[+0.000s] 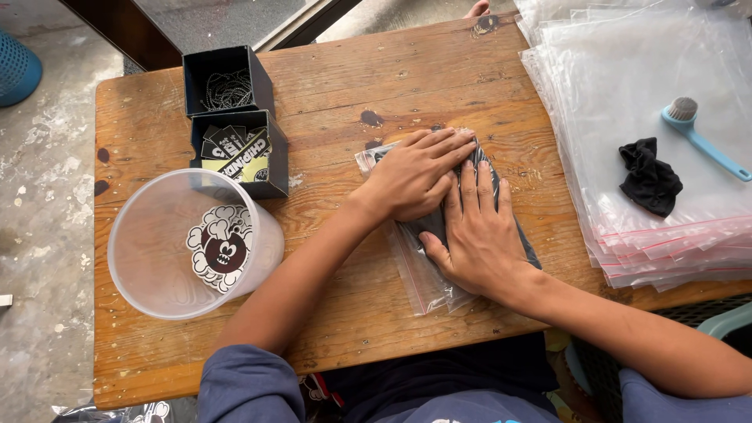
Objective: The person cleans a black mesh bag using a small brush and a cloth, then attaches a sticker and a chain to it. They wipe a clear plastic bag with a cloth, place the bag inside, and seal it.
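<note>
I see both hands flat, fingers stretched out, gripping nothing. My left hand (415, 174) presses the top of the bag (423, 274), a clear one with dark cloth inside; my right hand (478, 235) presses its middle, fingertips just beside the left. The bag lies under both palms on the table (329, 86), its lower end sticking out toward me.
</note>
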